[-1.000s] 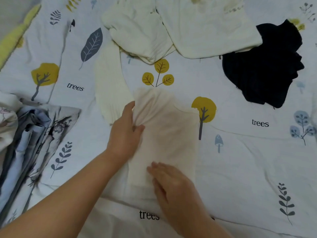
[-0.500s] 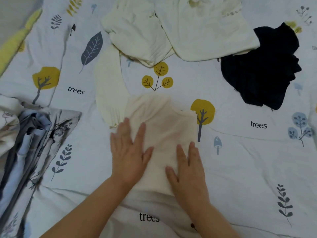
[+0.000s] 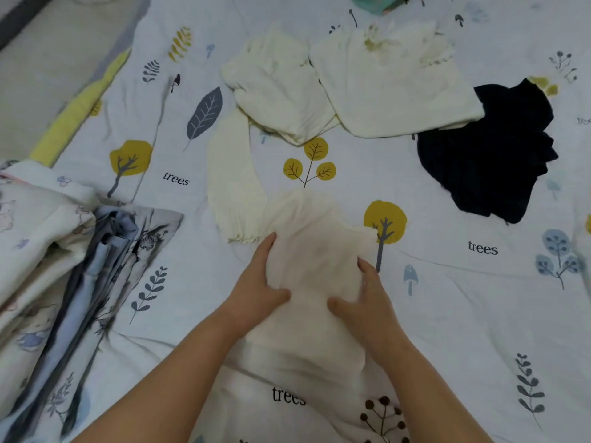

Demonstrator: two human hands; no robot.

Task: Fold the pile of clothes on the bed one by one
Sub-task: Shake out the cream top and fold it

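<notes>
A bed fills the view, covered by a white sheet (image 3: 447, 314) printed with yellow trees, grey leaves, blue mushrooms and the word "trees" in dark letters. That word can be read four times: at the left near a yellow tree, at the right under a yellow tree, at the bottom middle partly hidden by a fold, and a tiny bit at the far right edge that is too small to read. In the middle near the bottom lies a small cream cloth (image 3: 316, 282), partly folded. The left hand (image 3: 259, 289) grips its left edge with the thumb on top and fingers tucked at the side. The right hand (image 3: 367, 302) grips its right edge the same way. Just to the left, touching the cloth, lies a long cream sleeve piece (image 3: 233, 183). Farther up are two more cream clothes (image 3: 367, 87) side by side, touching each other. A dark navy garment (image 3: 486, 155) sits crumpled at the right, just beside them. At the left edge is a bunched blanket (image 3: 64, 260) with blue and grey pictures.
</notes>
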